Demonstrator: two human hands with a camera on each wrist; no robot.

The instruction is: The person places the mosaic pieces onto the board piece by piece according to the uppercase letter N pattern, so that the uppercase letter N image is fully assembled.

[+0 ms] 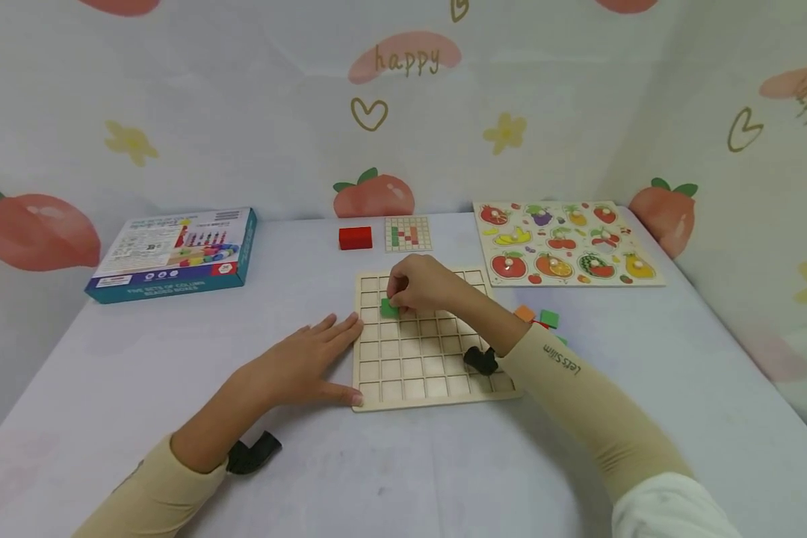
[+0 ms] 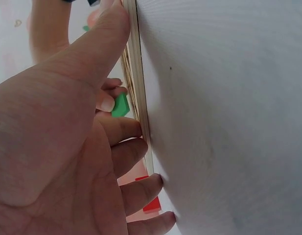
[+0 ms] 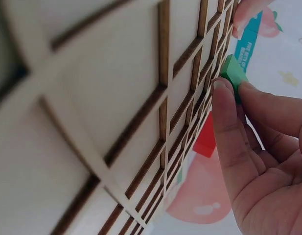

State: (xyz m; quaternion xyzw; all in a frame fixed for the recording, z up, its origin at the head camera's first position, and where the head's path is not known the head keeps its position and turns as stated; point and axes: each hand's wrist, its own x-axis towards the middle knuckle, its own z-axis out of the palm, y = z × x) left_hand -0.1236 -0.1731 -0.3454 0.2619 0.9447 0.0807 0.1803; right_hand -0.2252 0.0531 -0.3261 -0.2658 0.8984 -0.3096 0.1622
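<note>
A square wooden grid board [image 1: 410, 348] lies on the white table. My right hand [image 1: 425, 284] is over its upper left part and pinches a green square tile [image 1: 389, 308] between thumb and fingers. In the right wrist view the green tile [image 3: 232, 73] is tilted at the grid's surface, held by the right hand [image 3: 268, 132]. My left hand [image 1: 302, 366] lies spread at the board's left edge, thumb and fingertips touching it. The left wrist view shows the left hand [image 2: 67, 127] along the board's side [image 2: 136, 63], with the green tile [image 2: 121, 105] beyond.
Orange [image 1: 524, 313] and green tiles [image 1: 548, 319] lie right of the board, partly behind the right forearm. Behind the board are a red block [image 1: 355, 238] and a small pattern card [image 1: 408, 234]. A boxed set [image 1: 175, 254] stands back left, a fruit puzzle [image 1: 568, 246] back right.
</note>
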